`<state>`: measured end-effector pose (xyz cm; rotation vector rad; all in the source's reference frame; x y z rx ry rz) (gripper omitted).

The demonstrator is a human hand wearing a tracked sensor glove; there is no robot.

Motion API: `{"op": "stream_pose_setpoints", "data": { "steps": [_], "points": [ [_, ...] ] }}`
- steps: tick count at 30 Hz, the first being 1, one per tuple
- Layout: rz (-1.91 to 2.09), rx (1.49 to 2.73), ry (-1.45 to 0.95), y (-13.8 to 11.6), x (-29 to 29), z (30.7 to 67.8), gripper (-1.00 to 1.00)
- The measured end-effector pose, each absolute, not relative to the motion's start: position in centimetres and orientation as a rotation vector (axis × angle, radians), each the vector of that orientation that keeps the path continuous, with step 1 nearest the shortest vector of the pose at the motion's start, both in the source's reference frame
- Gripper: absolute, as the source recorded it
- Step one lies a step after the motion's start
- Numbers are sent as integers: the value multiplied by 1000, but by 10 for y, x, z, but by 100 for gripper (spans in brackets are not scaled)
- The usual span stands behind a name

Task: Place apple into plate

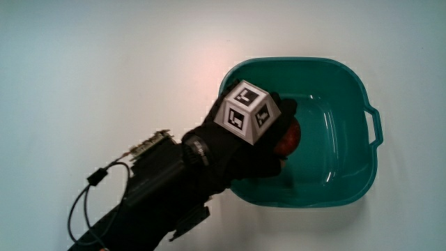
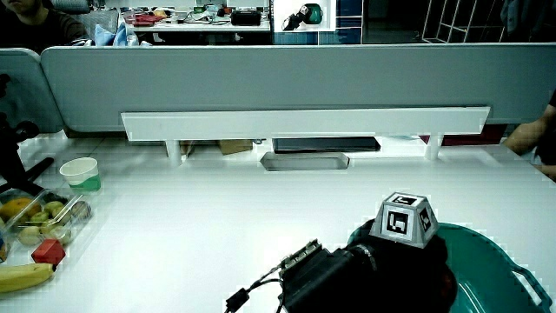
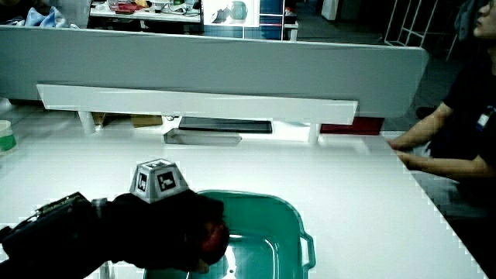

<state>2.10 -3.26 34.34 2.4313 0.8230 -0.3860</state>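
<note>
The gloved hand (image 1: 268, 136) reaches over the near rim of a teal plastic basin (image 1: 348, 84) and is shut on a red apple (image 1: 289, 137), which peeks out past the fingers inside the basin. The patterned cube (image 1: 245, 111) sits on the hand's back. In a side view the apple (image 3: 215, 236) shows under the curled fingers, held just above the basin (image 3: 287, 221) floor. In a side view the hand (image 2: 391, 269) hides the apple, with the basin (image 2: 495, 261) beside it.
A tray of mixed fruit (image 2: 39, 222), a banana (image 2: 22, 276) and a small red block (image 2: 48, 252) lie at the table's edge. A paper cup (image 2: 81, 174) stands nearer the partition. A low white shelf (image 2: 304, 123) runs along the partition.
</note>
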Motion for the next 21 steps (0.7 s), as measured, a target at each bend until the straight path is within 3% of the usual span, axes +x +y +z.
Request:
{"op": "stream_pose_setpoints", "data": {
  "steps": [8, 21],
  "points": [
    [-345, 2334, 797, -24, 33, 368, 0],
    [-332, 2297, 792, -15, 42, 396, 0]
  ]
}}
